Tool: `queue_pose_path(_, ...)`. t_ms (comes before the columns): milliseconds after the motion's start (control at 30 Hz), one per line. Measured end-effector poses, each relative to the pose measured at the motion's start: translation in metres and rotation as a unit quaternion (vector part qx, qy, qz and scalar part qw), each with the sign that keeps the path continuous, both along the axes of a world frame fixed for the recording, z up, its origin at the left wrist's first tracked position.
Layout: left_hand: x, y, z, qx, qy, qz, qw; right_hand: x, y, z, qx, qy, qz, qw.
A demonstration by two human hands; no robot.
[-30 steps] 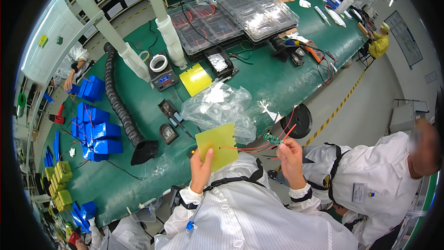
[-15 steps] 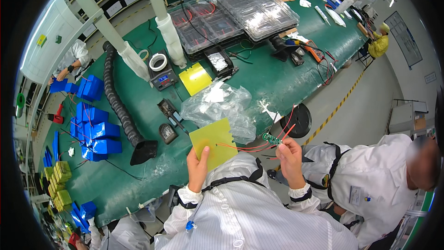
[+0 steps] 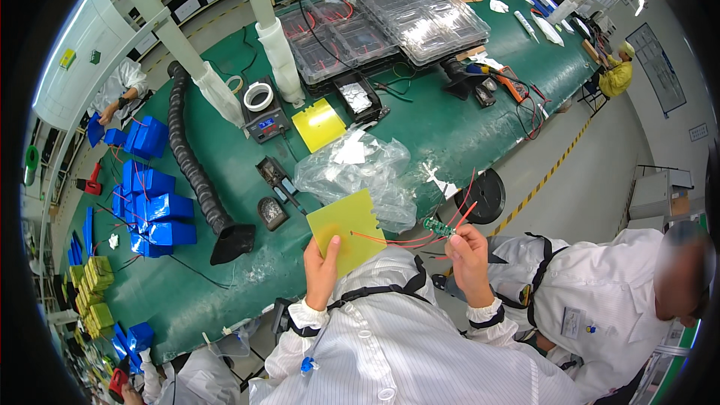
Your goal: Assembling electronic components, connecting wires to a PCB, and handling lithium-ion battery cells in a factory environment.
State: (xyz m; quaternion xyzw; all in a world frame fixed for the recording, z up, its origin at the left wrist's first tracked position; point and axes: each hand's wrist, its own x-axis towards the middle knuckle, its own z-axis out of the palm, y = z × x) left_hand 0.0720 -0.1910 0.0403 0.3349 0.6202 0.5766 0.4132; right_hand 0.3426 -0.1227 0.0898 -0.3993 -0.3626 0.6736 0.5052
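My left hand [image 3: 321,273] grips a yellow-green board [image 3: 346,229] by its lower left edge, the thumb flat on its face. One edge of the board is notched. In my right hand [image 3: 470,259], thumb and fingers pinch a small green circuit board [image 3: 438,226] with red wires fanning out of it. Red wires [image 3: 409,241] stretch from the circuit board across to the yellow-green board and run over its face. Both hands are held up in front of my body, by the near edge of the green table. A crumpled clear plastic bag [image 3: 367,172] lies just beyond them.
A soldering station [image 3: 266,126], its iron holder [image 3: 274,174] and a black fume hose [image 3: 196,169] stand left of the bag. Blue packs [image 3: 166,208] are grouped farther left. Clear trays [image 3: 424,11] are stacked at the back. A co-worker [image 3: 600,292] is close on my right.
The circuit board has shifted slightly in my right hand. My left hand and the yellow-green board keep nearly the same place. The co-worker on the right has moved a little.
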Motion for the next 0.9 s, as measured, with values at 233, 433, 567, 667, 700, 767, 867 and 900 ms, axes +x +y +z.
queue_pose_path(233, -0.0014, 0.0012, 0.0036, -0.015, -0.023, -0.007, 1.0, -0.0027, -0.0003, -0.001, 0.001, -0.008, -0.001, 1.0)
queue_pose_path(433, -0.0066, -0.0003, 0.0013, -0.012, -0.044, 0.004, 0.999, -0.0004, 0.0008, -0.0017, 0.008, -0.007, -0.003, 1.0)
queue_pose_path(567, -0.0066, -0.0014, 0.0019, -0.011, -0.037, 0.003, 0.999, -0.0003, 0.0012, -0.0001, 0.01, -0.009, 0.001, 1.0)
queue_pose_path(667, -0.0042, -0.0003, 0.0036, -0.014, -0.036, 0.002, 0.999, 0.0001, 0.0009, -0.0005, 0.011, -0.005, 0.003, 1.0)
queue_pose_path(700, -0.0035, 0.0002, 0.0045, -0.013, -0.036, 0.003, 0.999, 0.0001, 0.0007, -0.0003, 0.011, -0.005, 0.003, 1.0)
queue_pose_path(767, -0.0026, 0.0003, 0.0048, -0.013, -0.036, 0.005, 0.999, 0.0, 0.0003, 0.0011, 0.008, 0.004, 0.006, 1.0)
queue_pose_path(867, -0.002, 0.0005, 0.003, -0.011, -0.038, 0.008, 0.999, 0.0004, 0.0, 0.0016, 0.009, 0.007, 0.006, 1.0)
queue_pose_path(900, -0.0019, 0.0007, 0.0024, -0.012, -0.032, 0.005, 0.999, 0.0008, -0.0002, 0.0016, 0.01, 0.007, 0.006, 1.0)
